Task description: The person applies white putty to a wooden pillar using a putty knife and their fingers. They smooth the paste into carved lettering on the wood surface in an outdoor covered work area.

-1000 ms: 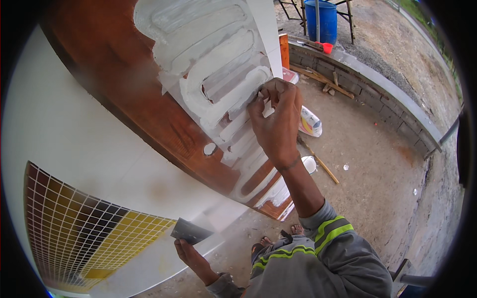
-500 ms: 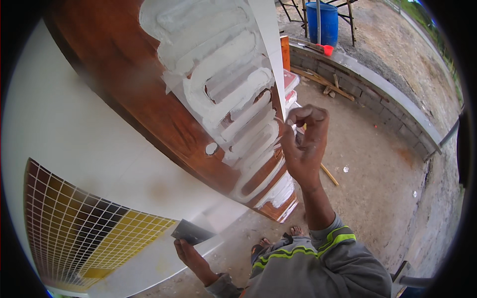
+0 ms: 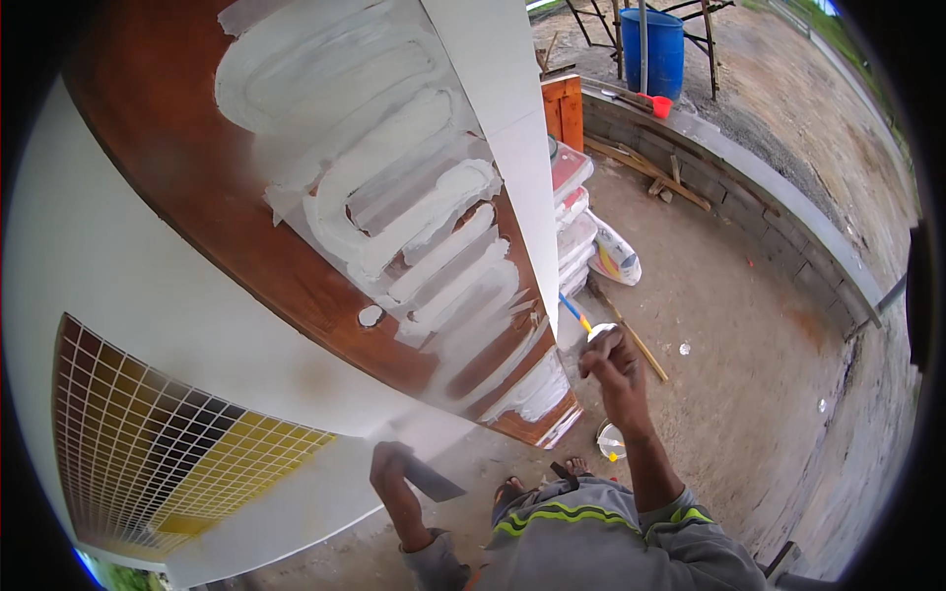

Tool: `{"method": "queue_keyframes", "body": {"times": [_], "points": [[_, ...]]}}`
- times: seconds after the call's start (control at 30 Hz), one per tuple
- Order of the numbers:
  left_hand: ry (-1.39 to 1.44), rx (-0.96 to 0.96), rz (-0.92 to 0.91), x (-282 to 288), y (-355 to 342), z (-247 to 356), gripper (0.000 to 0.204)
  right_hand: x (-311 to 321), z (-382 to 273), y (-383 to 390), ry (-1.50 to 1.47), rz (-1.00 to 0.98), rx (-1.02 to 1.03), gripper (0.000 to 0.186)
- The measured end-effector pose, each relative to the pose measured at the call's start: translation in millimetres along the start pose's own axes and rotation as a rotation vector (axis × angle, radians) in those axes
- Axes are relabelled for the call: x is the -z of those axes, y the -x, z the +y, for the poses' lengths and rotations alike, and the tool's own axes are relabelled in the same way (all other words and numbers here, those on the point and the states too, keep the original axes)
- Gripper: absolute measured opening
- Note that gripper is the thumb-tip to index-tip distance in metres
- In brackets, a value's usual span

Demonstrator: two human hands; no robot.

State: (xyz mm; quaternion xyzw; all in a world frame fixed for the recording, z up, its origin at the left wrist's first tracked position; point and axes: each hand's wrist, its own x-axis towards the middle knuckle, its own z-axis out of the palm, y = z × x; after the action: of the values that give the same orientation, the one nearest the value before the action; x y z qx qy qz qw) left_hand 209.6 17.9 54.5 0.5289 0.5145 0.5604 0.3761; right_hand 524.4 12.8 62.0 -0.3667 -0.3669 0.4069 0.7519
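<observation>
In front of me stands a reddish-brown curved panel (image 3: 296, 231) carrying thick rounded shapes (image 3: 394, 212) smeared with white filler. My right hand (image 3: 621, 369) is off the panel's lower right corner, thumb and fingers pinched together. What they hold, if anything, I cannot make out. My left hand (image 3: 391, 471), below the panel's lower edge, grips a dark grey flat rectangular sheet (image 3: 434, 483) that sticks out to the right. Its exact kind is unclear. A small white filler-covered dot (image 3: 371, 316) sits lower on the panel.
A mosaic of gold, brown and black tiles (image 3: 187, 433) covers the white wall at left. Beyond the panel are stacked bags (image 3: 576, 236), a blue-and-yellow stick (image 3: 574, 312), a wooden stick (image 3: 641, 345) and a bucket (image 3: 613, 440). A low block wall (image 3: 749, 207) and blue barrel (image 3: 652, 54) stand farther off.
My right hand has come down and away from the panel's right edge, still pinched. My left hand has moved right and up, and the dark sheet now points down to the right.
</observation>
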Motion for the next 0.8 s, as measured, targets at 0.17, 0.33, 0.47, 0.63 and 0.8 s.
{"method": "queue_keyframes", "body": {"times": [0.17, 0.33, 0.47, 0.63, 0.8], "points": [[-0.137, -0.019, -0.135, -64.2, 15.8, -1.2, 0.031, -16.1, 31.8, 36.7, 0.043, -0.262, -0.275, 0.013], [-0.138, -0.036, -0.228, -90.8, 58.0, -5.4, 0.023, -3.3, 32.3, 49.9, 0.072, -0.567, -0.436, 0.008], [-0.234, 0.184, -0.213, -103.4, 96.7, 10.4, 0.025, 10.4, 49.3, 67.6, 0.112, -0.742, -0.458, 0.018], [-0.477, -0.030, -0.086, -89.6, 132.4, 2.9, 0.030, 8.2, 42.2, 94.5, -0.026, -0.780, -0.616, 0.024], [-0.690, -0.120, -0.016, -65.1, 160.0, 4.6, 0.020, 4.0, 37.1, 115.3, -0.111, -0.861, -0.717, 0.028]]}}
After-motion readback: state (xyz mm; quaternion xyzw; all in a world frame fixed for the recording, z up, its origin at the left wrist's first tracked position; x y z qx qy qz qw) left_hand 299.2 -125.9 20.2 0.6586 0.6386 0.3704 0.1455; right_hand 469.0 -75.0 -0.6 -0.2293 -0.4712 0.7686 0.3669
